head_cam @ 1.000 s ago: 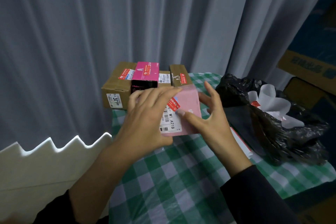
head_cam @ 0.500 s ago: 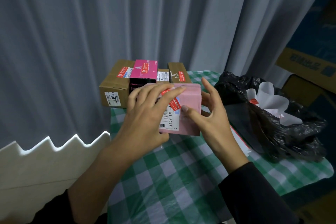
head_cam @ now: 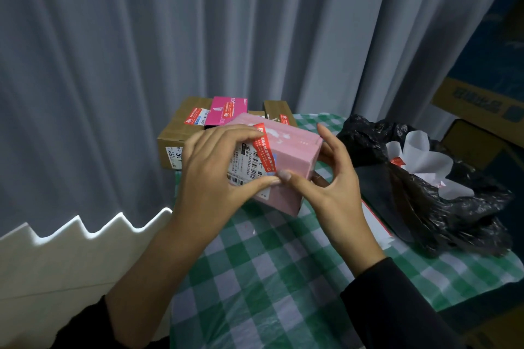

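Grey curtain is hanging behind a table that is wearing a green-and-white checked cloth. A black plastic bag is lying at the cloth's right side, with white paper showing in its mouth. Brown cardboard boxes are sitting at the far edge, a magenta box resting on them. The pink box is being held tilted over the cloth, just in front of those boxes. The left hand is gripping it, fingers curled over the top and thumb along the near edge. The right hand is cupping its right end, fingers spread apart, thumb pressing the near edge against the left thumb. A white shipping label and a red tape strip are lying across the box's top.
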